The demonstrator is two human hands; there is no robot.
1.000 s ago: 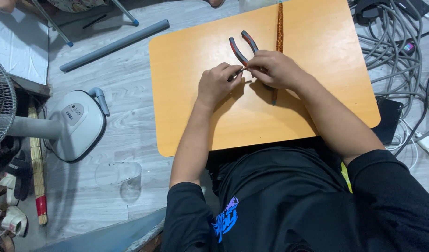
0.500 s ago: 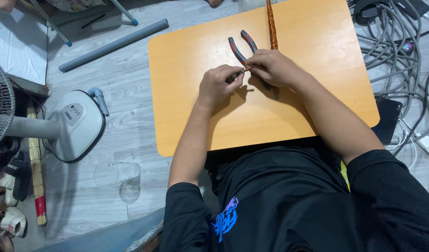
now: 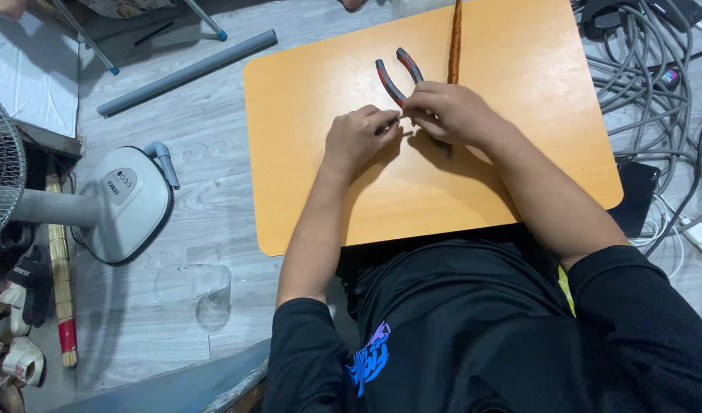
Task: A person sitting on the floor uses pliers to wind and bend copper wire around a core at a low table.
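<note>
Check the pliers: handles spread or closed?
Spread. The pliers' two red-and-dark handles fork apart on the table; the right hand covers the head.

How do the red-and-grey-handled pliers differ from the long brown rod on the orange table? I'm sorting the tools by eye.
The red-and-grey-handled pliers are short, with two handles spread apart in a V; the long brown rod is one thin straight piece running past the table's far edge. The pliers' head is hidden under the right hand; the rod passes beside and under that hand. Both lie flat on the orange table, touched by the right hand.
</note>
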